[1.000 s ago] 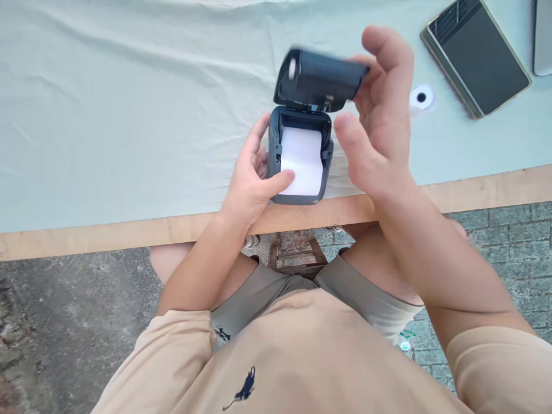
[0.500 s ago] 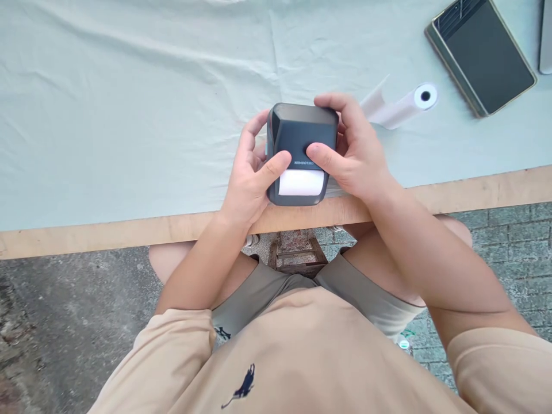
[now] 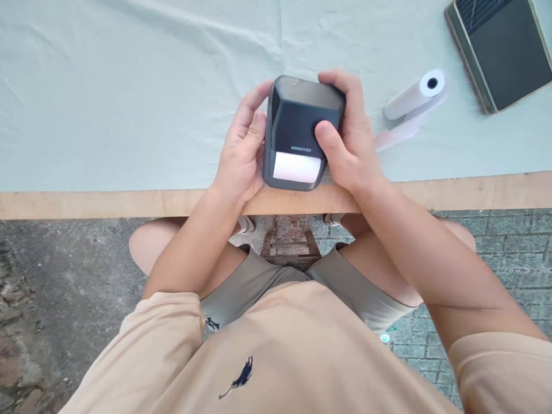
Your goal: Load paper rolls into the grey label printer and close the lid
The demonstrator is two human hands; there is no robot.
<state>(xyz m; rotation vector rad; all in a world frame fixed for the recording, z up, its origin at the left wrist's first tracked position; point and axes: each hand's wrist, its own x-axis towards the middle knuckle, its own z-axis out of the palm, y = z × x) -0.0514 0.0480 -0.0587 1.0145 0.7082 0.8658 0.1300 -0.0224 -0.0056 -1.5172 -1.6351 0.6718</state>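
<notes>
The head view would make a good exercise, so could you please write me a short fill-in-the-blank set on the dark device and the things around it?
1. The dark device, held between the left hand and the right hand, bears the lettering ____.
2. The paper strip showing near its lower edge is ____ in colour.
3. In this view, the dark device is to the ____ of the paper roll.
4. Only the ____ hand has its thumb on top of the device.

Missing words: NIIMBOT; white; left; right.

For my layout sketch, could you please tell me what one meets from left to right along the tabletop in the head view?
Left hand → dark printer → right hand → white paper roll → dark-screened device.
</notes>
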